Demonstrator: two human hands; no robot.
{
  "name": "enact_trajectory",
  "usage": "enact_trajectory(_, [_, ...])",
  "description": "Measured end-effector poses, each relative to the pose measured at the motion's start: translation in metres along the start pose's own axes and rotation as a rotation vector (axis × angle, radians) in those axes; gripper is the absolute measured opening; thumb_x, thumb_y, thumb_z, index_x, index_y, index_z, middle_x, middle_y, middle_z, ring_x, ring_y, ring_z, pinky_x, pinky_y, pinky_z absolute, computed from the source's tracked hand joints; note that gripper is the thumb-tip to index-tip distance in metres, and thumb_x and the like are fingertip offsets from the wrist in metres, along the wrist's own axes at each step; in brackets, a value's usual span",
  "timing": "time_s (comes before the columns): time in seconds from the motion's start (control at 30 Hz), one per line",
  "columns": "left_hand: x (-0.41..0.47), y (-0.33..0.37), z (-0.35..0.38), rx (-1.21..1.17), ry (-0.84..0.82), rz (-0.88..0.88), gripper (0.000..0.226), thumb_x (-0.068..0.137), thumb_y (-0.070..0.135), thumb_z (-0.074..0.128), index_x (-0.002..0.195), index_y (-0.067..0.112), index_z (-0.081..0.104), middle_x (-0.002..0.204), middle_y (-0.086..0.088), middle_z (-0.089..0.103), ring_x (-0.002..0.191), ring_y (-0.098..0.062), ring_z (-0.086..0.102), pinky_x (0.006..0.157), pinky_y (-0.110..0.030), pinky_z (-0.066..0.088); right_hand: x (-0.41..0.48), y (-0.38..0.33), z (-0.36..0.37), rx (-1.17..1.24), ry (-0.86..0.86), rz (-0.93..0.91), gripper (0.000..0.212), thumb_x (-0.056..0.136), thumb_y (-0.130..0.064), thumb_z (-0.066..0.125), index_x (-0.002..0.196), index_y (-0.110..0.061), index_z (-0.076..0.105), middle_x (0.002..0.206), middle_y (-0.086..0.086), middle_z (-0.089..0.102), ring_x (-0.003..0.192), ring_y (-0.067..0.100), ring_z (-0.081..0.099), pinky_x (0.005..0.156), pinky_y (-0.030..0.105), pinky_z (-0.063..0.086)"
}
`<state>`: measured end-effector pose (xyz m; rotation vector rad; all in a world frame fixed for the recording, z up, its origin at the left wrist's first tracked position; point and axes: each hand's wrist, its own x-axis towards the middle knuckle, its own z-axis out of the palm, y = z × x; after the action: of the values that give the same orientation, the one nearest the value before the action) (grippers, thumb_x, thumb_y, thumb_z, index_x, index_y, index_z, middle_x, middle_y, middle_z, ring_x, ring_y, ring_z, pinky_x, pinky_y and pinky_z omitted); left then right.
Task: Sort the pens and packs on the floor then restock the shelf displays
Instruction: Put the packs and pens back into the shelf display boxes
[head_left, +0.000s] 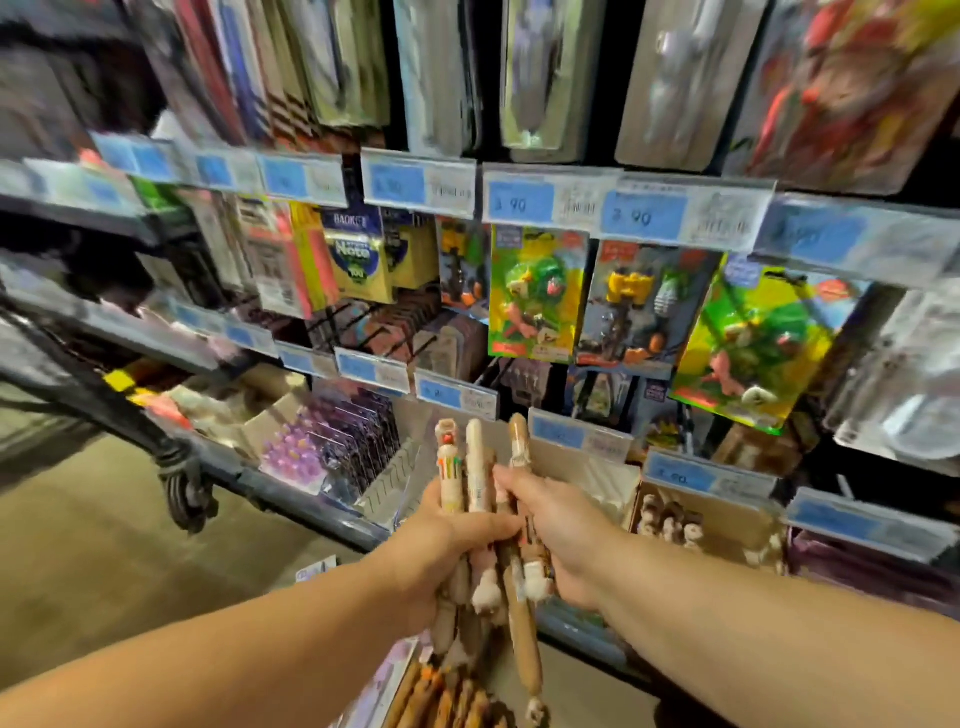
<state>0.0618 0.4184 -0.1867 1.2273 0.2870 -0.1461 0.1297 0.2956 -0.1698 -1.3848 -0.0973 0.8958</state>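
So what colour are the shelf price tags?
Blue and white shelf price tags, clearest in the head view.

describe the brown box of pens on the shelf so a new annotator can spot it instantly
Find the row of blue price tags on the lowest shelf, right of the hands. Directly beneath sits an open brown cardboard box with small cream figure-topped pens standing in it, unlike the purple packs to the left.

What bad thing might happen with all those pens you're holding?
Both the left hand and the right hand clutch one loose bundle of pens, with several sticking out above and below, so one might slip out and fall to the floor. More pens lie heaped right underneath, so a dropped one could get mixed back in. The shelf boxes look crowded, so pushing pens in might knock others over.
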Motion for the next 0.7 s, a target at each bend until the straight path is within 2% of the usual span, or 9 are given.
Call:
enact_trajectory(0.07, [-0.002,0.002,0.004,0.001,0.016,0.003,0.061,0.072,0.003,0.074,0.126,-0.002,0.046,0.084,-0.024,0.060,0.064,-0.032,0.061,0.056,-0.035,0.054,-0.007,0.001,0.002,-0.003,0.014,-0.030,0.032,0.097,-0.030,0.050,0.093,-0.010,0.075,0.089,0.017,0.073,0.074,0.028,0.069,0.067,0.039,0.057])
enact_trajectory(0.13, [-0.002,0.001,0.008,-0.024,0.055,-0.017,0.053,0.077,0.000,0.071,0.124,-0.002,0.047,0.081,-0.024,0.060,0.058,-0.029,0.061,0.050,-0.033,0.054,-0.012,0.001,-0.001,0.035,0.018,-0.042,0.036,0.097,-0.025,0.049,0.076,-0.011,0.074,0.070,0.013,0.069,0.059,0.024,0.066,0.054,0.033,0.054])
enact_trajectory(0.2, [0.000,-0.002,0.016,-0.043,0.069,-0.047,0.050,0.078,0.005,0.070,0.123,0.000,0.048,0.076,-0.021,0.061,0.050,-0.025,0.059,0.045,-0.030,0.051,-0.016,0.001,-0.008,0.062,0.040,-0.051,0.036,0.097,-0.023,0.047,0.072,-0.012,0.070,0.063,0.010,0.067,0.052,0.021,0.064,0.050,0.031,0.052])
enact_trajectory(0.3, [-0.001,-0.007,0.031,-0.041,0.058,-0.059,0.064,0.068,0.016,0.074,0.124,0.001,0.049,0.075,-0.019,0.064,0.051,-0.025,0.060,0.048,-0.030,0.051,-0.023,0.001,-0.018,0.085,0.082,-0.089,0.023,0.098,-0.020,0.048,0.087,-0.012,0.065,0.067,0.006,0.068,0.059,0.019,0.066,0.057,0.033,0.054])
enact_trajectory(0.37, [-0.001,-0.010,0.039,-0.051,0.038,-0.053,0.059,0.068,0.016,0.074,0.120,0.002,0.050,0.076,-0.018,0.064,0.052,-0.025,0.060,0.047,-0.030,0.050,-0.026,0.003,-0.021,0.117,0.124,-0.101,0.012,0.097,-0.019,0.051,0.104,-0.012,0.058,0.080,0.009,0.069,0.066,0.019,0.068,0.059,0.034,0.055])
enact_trajectory(0.43, [-0.003,-0.010,0.045,-0.083,0.016,-0.046,0.054,0.070,0.013,0.071,0.119,0.003,0.051,0.079,-0.021,0.062,0.054,-0.027,0.061,0.048,-0.031,0.051,-0.027,0.003,-0.024,0.117,0.172,-0.111,0.023,0.095,-0.020,0.056,0.116,-0.012,0.051,0.098,0.015,0.068,0.074,0.024,0.069,0.063,0.041,0.058])
enact_trajectory(0.5, [-0.002,-0.010,0.048,-0.089,0.019,-0.044,0.056,0.069,0.014,0.073,0.120,0.003,0.052,0.076,-0.022,0.061,0.053,-0.028,0.058,0.051,-0.032,0.050,-0.029,0.001,-0.024,0.127,0.181,-0.117,0.027,0.094,-0.019,0.057,0.118,-0.011,0.049,0.105,0.019,0.066,0.077,0.028,0.070,0.064,0.048,0.058])
enact_trajectory(0.6, [-0.002,-0.012,0.051,-0.103,0.030,-0.034,0.056,0.070,0.012,0.069,0.122,0.000,0.051,0.075,-0.022,0.062,0.053,-0.027,0.061,0.048,-0.032,0.051,-0.029,0.001,-0.026,0.159,0.175,-0.133,0.023,0.096,-0.015,0.055,0.118,-0.010,0.049,0.103,0.016,0.066,0.075,0.022,0.070,0.060,0.037,0.056])
enact_trajectory(0.7, [-0.001,-0.011,0.051,-0.113,0.004,0.025,0.051,0.070,0.007,0.067,0.119,0.004,0.055,0.084,-0.023,0.065,0.066,-0.030,0.067,0.054,-0.035,0.055,-0.029,0.003,-0.026,0.147,0.166,-0.165,0.019,0.098,-0.020,0.054,0.116,-0.014,0.052,0.104,0.011,0.068,0.081,0.020,0.069,0.062,0.036,0.057])
